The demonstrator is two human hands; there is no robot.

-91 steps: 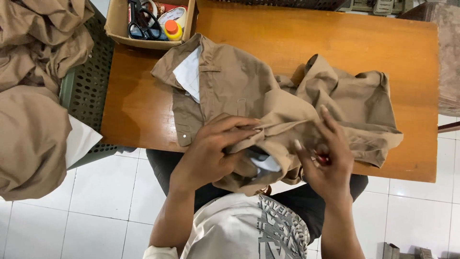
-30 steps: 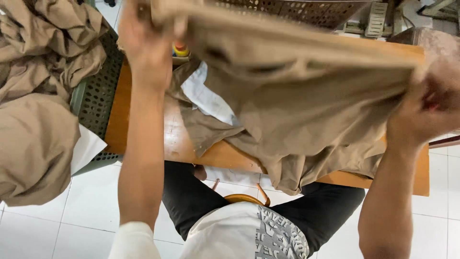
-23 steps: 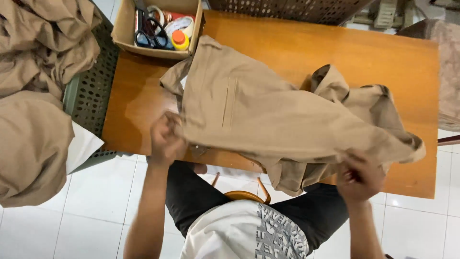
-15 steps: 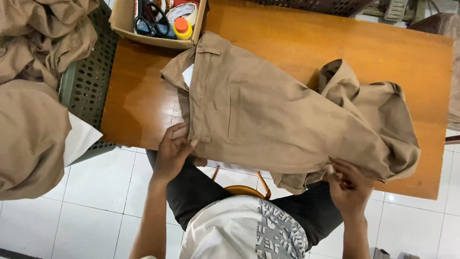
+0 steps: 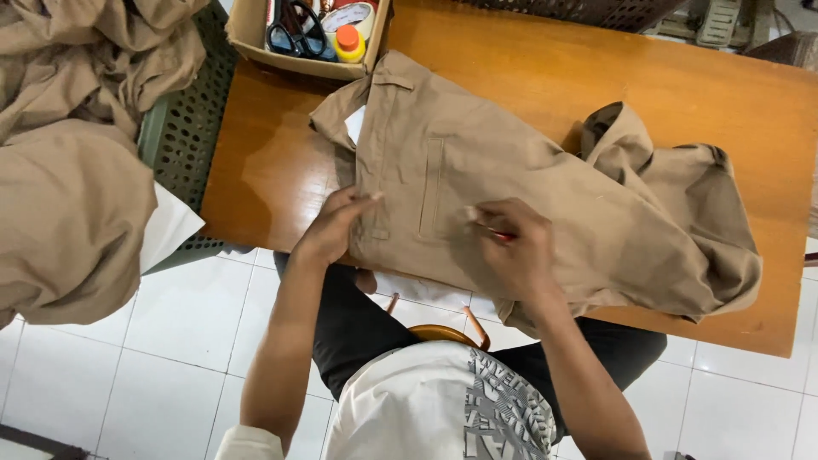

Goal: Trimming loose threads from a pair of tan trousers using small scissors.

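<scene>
Since half a second ago, both hands have come up from the near edge of the bench onto the khaki garment (image 5: 511,187) itself; a second ago it was held up in the air, and now it lies spread flat, smooth side up, across the wooden bench (image 5: 545,60).

Head view: the left hand (image 5: 334,228) rests at the garment's near left edge, fingers stretched out flat and together, pressing the cloth down beside a narrow welt opening (image 5: 432,189). The right hand (image 5: 511,251) sits just right of that opening, fingers curled; a small red thing (image 5: 503,236) shows between them, pinched, though what kind of tool it is cannot be told. The far end of the garment is bunched in a heap (image 5: 673,196) toward the bench's right side. A white lining piece (image 5: 354,125) peeks out at the upper left. Beyond it stands a cardboard box (image 5: 247,30) with scissors (image 5: 294,30) and a small yellow bottle with an orange cap (image 5: 348,43). More khaki cloth (image 5: 68,170) is piled on a green perforated crate (image 5: 183,128) to the left.

With the cloth laid flat and pinned, the handling seems to have turned from repositioning to close work at the welt.
</scene>
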